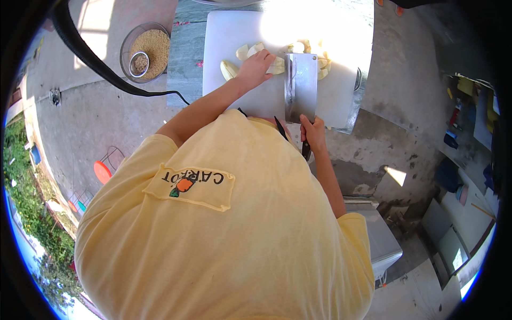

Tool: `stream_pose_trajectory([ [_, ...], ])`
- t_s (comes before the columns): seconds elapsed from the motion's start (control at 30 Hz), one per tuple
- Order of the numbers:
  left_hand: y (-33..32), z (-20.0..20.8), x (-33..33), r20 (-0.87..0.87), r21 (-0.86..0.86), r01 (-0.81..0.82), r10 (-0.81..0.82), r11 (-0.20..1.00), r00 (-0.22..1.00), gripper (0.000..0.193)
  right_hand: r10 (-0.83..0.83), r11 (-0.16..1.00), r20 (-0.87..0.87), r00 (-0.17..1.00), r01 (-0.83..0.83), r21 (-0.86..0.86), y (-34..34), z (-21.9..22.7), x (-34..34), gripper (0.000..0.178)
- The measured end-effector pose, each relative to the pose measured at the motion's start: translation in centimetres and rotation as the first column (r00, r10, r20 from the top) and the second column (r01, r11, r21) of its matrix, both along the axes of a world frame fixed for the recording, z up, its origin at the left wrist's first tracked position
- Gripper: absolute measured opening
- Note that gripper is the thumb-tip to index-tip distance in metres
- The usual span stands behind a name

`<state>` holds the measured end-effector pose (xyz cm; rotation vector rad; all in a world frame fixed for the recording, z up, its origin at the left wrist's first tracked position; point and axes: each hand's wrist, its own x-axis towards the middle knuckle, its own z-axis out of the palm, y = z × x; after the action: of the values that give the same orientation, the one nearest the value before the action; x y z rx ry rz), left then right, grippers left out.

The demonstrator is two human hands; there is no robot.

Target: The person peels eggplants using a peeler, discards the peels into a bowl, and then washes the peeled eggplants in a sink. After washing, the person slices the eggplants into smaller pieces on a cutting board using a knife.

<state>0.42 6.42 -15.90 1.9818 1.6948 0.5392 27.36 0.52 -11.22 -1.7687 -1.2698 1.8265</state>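
My right hand (313, 133) grips the black handle of a wide cleaver (303, 88). Its steel blade stretches away from me over a white cutting board (224, 37). To the left of the blade, my left hand (257, 68) is bent over a pale peeled piece of vegetable or fruit (276, 66), holding it against the board. The piece's right end meets the blade edge. A longer pale piece (229, 69) lies left of that hand, and smaller chunks (248, 50) are just beyond its fingers. Several cut pieces (323, 63) sit beyond and right of the blade, partly washed out by sunlight.
The board rests on a grey-green table (186, 53). Left of the table stands a round basin (128, 45) of tan grains with a small round cup (140, 63) in it. An orange stool (102, 172) is at the left, a white cabinet (381, 234) at the lower right.
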Motion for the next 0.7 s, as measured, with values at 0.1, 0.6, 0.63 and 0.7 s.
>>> stream_pose_trajectory([
  [0.1,0.2,-0.5,0.1,0.010,0.000,0.010,-0.010,1.000,1.000,0.046,-0.003,0.998,-0.027,1.000,0.001,-0.057,-0.3,-0.8,0.1,0.034],
  [0.6,-1.7,2.3,-2.5,-0.047,0.110,-0.154,0.160,0.982,0.986,0.052,0.055,0.795,0.450,0.891,-0.312,0.521,1.8,-2.5,-4.2,0.025],
  [0.63,-2.6,2.6,-3.7,-0.039,0.093,-0.221,0.225,0.971,0.974,0.053,0.089,0.813,0.413,0.906,-0.306,0.495,1.9,-1.7,-4.4,0.026],
  [0.7,-4.6,2.0,-6.4,0.085,0.022,-0.296,0.293,0.955,0.952,0.056,0.193,0.817,0.371,0.908,-0.358,0.452,2.2,-0.7,-5.1,0.027],
])
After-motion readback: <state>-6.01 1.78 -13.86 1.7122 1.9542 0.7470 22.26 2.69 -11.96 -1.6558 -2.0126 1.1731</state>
